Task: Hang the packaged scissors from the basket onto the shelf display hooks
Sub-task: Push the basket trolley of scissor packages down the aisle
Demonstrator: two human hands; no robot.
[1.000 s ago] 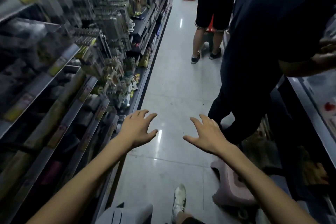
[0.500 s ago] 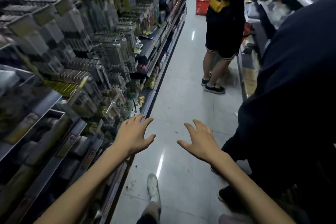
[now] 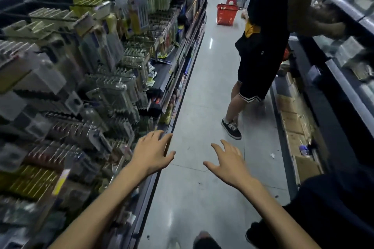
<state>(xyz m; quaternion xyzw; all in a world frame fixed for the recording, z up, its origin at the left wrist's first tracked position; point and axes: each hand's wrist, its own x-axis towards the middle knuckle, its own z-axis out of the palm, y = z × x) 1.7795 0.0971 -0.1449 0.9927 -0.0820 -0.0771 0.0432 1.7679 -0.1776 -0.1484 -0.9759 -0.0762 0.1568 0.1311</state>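
While empty, left hand [image 3: 150, 152]: fingers spread beside packed wire display hooks [image 3: 113, 91].
Right hand [image 3: 228, 162]: fingers spread, holding nothing.
Red plastic basket [image 3: 226, 14]: well beyond fingertips; fetching scissors likely comes next.

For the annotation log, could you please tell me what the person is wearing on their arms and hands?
Nothing visible: the left hand and right hand are ungloved, without ring, watch or bracelet, and no sleeves show on the arms.

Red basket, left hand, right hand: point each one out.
red basket [image 3: 226, 16], head view, its front wall.
left hand [image 3: 150, 153], head view, back of the hand.
right hand [image 3: 230, 164], head view, back of the hand.
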